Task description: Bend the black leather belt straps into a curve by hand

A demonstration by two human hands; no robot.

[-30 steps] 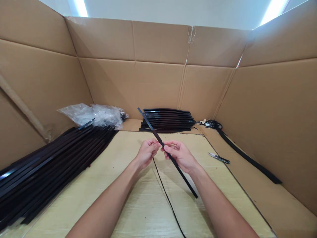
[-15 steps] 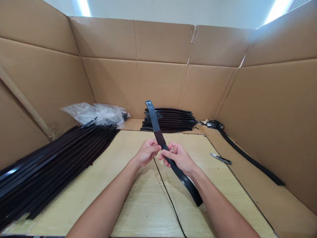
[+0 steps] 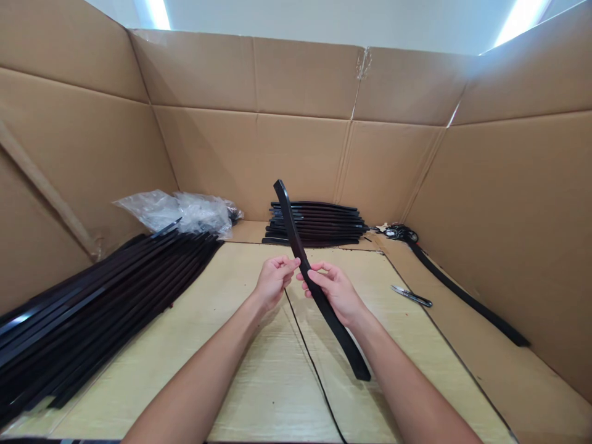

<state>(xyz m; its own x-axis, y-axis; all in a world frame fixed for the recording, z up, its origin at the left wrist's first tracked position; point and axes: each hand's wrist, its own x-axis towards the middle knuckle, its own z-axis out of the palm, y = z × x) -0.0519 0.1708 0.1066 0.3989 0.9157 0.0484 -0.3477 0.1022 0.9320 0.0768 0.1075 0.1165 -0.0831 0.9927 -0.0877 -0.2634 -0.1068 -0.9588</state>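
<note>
A long, gently curved black strap (image 3: 329,314) slants across the middle, its upper end above my hands and its lower end over the tabletop. My right hand (image 3: 337,288) is closed round it near the middle, thumb on top. My left hand (image 3: 277,279) is pinched at the strap's left edge, just above the right hand. From beneath the left fingers a thin black cord (image 3: 311,361) runs down to the table's front edge; its upper end is hidden in the fingers.
Many long black strips (image 3: 115,296) are piled at left beside a clear plastic bag (image 3: 185,209). A stack of black straps (image 3: 319,223) lies at the back. Thread snips (image 3: 411,296) and another black strip (image 3: 467,293) lie at right. Cardboard walls (image 3: 296,148) surround the table.
The strap has been turned about its length: the flat face with a hole at its upper end no longer shows, and a narrower side faces me. Both hands stay in nearly the same place.
</note>
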